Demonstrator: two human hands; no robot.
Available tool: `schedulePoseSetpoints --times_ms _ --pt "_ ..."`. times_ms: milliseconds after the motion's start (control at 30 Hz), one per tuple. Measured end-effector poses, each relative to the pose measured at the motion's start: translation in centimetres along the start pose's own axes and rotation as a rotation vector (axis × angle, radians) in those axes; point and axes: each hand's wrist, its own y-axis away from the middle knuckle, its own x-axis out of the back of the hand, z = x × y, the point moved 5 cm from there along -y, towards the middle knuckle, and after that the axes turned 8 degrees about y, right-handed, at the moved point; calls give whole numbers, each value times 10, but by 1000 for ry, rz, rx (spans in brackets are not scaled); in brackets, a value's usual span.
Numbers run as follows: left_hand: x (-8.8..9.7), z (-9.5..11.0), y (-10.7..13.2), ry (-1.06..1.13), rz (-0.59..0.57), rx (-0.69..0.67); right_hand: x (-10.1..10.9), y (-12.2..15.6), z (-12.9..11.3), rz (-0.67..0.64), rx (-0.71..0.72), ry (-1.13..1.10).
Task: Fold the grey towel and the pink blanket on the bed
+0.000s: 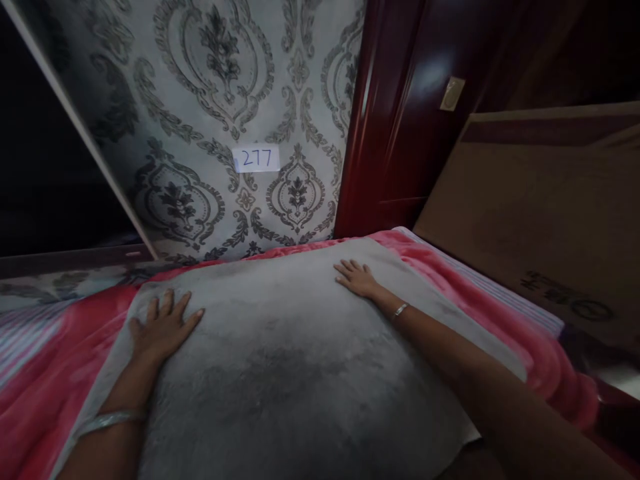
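Observation:
A grey cloth (280,320), plush-looking and darker in its middle, lies spread out over a pink-red blanket (95,333). My left hand (163,327) rests flat near the cloth's left edge, its fingers spread. Farther back, toward the far right corner, my right hand (356,277) lies palm down on the same cloth with fingers apart. Neither hand grips anything. Both wrists wear silver-coloured bangles. The cloth looks mostly flat, and its near edge shows at the lower right.
Beyond the blanket stands a wall with patterned wallpaper (210,133) and a paper label (257,158) reading 277. A dark red wooden door (385,133) adjoins it. At right leans a large cardboard box (540,220). Striped bedding (490,280) shows beside the blanket. A black panel (55,153) fills the upper left.

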Motion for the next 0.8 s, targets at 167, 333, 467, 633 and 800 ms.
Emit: schedulePoseSetpoints --times_ms 167,333,467,633,800 --pt "2 4 1 -62 -14 25 -5 15 90 -17 -139 20" --pt "0 2 -1 -148 17 31 -13 -15 126 91 -250 30" --pt "-4 -3 -4 -186 1 40 -18 -35 143 120 -339 3" --pt "-5 -5 -4 -168 28 36 -24 -43 153 136 -357 -5" --pt "2 -1 1 -109 49 101 -21 -38 151 146 -385 -21"
